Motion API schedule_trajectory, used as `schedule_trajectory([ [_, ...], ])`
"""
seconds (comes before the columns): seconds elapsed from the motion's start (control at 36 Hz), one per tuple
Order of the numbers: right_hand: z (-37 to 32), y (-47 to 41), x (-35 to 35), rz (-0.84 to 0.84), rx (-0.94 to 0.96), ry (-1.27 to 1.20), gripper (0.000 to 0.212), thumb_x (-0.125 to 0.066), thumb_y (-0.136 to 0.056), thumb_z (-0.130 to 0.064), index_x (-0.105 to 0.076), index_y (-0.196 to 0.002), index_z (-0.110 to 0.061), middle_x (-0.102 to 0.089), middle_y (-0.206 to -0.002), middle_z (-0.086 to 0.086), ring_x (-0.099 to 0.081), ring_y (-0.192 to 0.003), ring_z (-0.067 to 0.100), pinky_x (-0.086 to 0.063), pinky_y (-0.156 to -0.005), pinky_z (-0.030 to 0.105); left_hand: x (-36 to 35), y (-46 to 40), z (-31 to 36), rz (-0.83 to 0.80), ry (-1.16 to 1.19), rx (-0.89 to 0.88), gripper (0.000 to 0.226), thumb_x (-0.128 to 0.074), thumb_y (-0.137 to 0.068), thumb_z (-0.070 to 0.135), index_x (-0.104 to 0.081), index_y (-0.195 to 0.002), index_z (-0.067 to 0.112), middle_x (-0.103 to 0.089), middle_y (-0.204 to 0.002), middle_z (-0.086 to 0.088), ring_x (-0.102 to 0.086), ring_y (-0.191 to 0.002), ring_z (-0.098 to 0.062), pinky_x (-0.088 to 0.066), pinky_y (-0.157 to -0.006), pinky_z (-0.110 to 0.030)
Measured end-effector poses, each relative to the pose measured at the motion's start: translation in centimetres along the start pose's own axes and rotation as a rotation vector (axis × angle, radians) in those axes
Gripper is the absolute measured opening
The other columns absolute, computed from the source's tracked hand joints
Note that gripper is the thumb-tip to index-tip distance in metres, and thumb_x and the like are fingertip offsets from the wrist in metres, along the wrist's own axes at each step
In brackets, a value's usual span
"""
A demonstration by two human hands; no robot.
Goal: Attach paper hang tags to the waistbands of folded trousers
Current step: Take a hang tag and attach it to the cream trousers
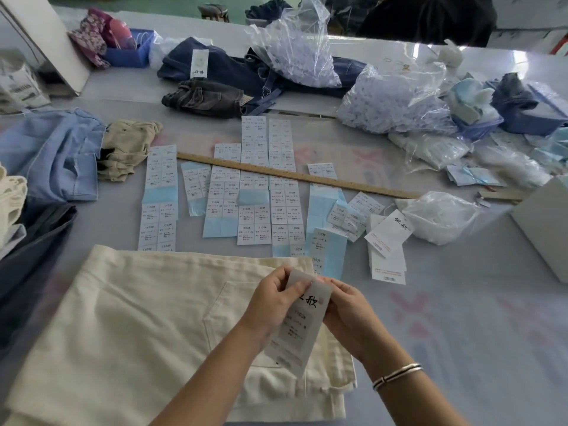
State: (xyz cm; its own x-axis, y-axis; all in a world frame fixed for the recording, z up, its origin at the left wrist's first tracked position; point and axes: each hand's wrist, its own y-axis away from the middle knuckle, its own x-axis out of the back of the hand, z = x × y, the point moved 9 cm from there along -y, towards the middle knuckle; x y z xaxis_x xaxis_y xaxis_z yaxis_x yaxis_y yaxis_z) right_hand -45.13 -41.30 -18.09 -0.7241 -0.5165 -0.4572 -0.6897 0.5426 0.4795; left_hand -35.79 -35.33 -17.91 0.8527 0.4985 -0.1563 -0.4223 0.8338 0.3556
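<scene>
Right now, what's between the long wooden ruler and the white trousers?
In the head view, sheets of size stickers on pale blue backing cover the table between the wooden ruler and the cream trousers. Some sheets run under the ruler.

cream trousers [138, 318], white hang tag [302, 321], floral table [461, 318]

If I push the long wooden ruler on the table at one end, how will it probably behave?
The wooden ruler looks straight and thin, so it is probably stiff and light. It lies flat across the sticker sheets, so a push at one end would likely swing it round and may drag those loose sheets along.
</scene>
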Motion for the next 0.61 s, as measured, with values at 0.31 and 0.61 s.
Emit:
schedule_trajectory([
  [0.31, -2.0, 0.4, -0.9, -0.095, 0.100, 0.200, 0.018, -0.059, -0.081, -0.025, -0.057, -0.085, -0.007, -0.064, -0.076, 0.011, -0.057, -0.072, 0.019, -0.048, -0.070, 0.028, 0.0, 0.4, 0.9, -0.028, 0.083, 0.010, 0.040, -0.067, -0.079, 0.036, -0.065, -0.104, 0.005, -0.073, -0.089, -0.010, -0.068, -0.077, -0.019, -0.055, -0.069, -0.029],
  [0.61, -2.6, 1.1, -0.8, -0.059, 0.147, 0.371, 0.029, -0.064, -0.085, -0.027, -0.068, -0.086, 0.001, -0.063, -0.087, 0.023, -0.048, -0.084, 0.031, -0.039, -0.084, 0.045, -0.2, 0.5, 1.4, -0.048, 0.024, 0.017, 0.023, -0.064, -0.090, 0.026, -0.065, -0.100, 0.006, -0.072, -0.082, -0.005, -0.066, -0.072, -0.016, -0.052, -0.064, -0.025],
])
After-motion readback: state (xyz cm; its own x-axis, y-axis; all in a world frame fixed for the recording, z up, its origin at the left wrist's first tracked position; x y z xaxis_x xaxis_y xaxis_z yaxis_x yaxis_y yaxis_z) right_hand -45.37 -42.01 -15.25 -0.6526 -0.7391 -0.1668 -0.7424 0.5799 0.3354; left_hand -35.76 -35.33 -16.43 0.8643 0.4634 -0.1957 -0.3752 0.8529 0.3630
